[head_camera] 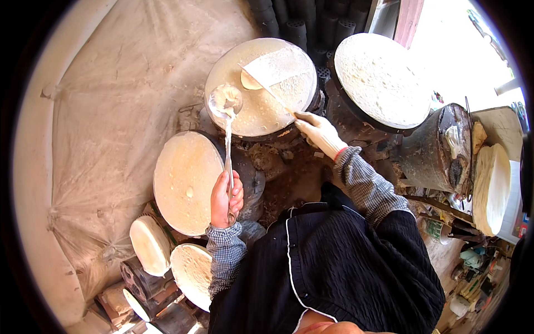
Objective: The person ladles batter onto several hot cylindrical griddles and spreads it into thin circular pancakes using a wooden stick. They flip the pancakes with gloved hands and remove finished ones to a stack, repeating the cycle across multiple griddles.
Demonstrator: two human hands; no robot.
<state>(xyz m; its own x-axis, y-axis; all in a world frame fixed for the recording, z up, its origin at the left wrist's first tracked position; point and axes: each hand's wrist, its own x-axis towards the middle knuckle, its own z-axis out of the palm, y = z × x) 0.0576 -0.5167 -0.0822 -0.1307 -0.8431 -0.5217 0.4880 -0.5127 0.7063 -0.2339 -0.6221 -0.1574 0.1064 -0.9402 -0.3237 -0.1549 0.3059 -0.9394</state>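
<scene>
My left hand [226, 199], ungloved, grips the handle of a metal ladle [225, 100] that has pale batter in its bowl and down its handle. The ladle hangs over the left part of a large round griddle [221, 71]. In a light work glove, my right hand [319, 132] holds a thin, straight spreader [275, 97] across the same griddle. A lump of batter [249, 81] lies against the spreader. Beyond it, a whiter wedge of batter [275, 64] covers part of the surface. Both forearms wear checked sleeve covers.
A second round griddle [379, 79] with a white bubbled sheet stands right; a third [187, 183] lies left. Stacked flatbreads [492, 190] stand far right, another stack [149, 246] lower left. Honeycomb coal briquettes [296, 31] stand behind. A metal drum [434, 150] is at right, plastic sheeting [108, 125] at left.
</scene>
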